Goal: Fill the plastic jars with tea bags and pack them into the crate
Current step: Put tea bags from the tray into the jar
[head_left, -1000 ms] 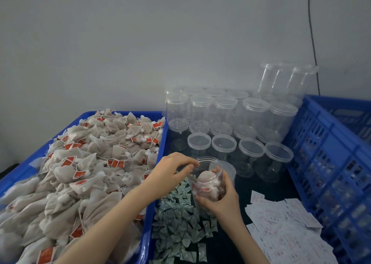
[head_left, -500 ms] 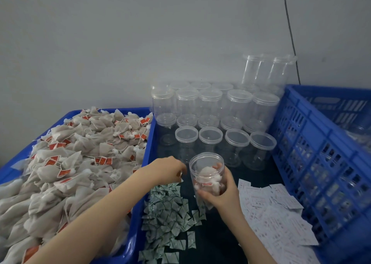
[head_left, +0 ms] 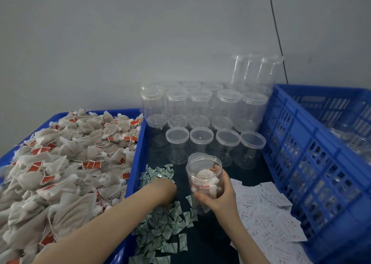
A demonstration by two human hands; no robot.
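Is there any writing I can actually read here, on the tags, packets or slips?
No text can be read.
Red tags on the tea bags: print too small to make out.
Green packets under the left hand: pattern only, blurred.
White paper slips: red and dark print, too blurred to read.
Jar in the right hand: the red tag inside is unreadable.
Blue crate: no lettering visible.

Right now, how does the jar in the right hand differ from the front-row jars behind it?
The held jar has no lid; the front-row jars are capped. The held jar contains tea bags; the front-row jars look empty. The held jar is gripped by the right hand and tilted slightly; the front-row jars stand upright on the dark surface, untouched. Both are clear plastic cylinders of seemingly the same type.
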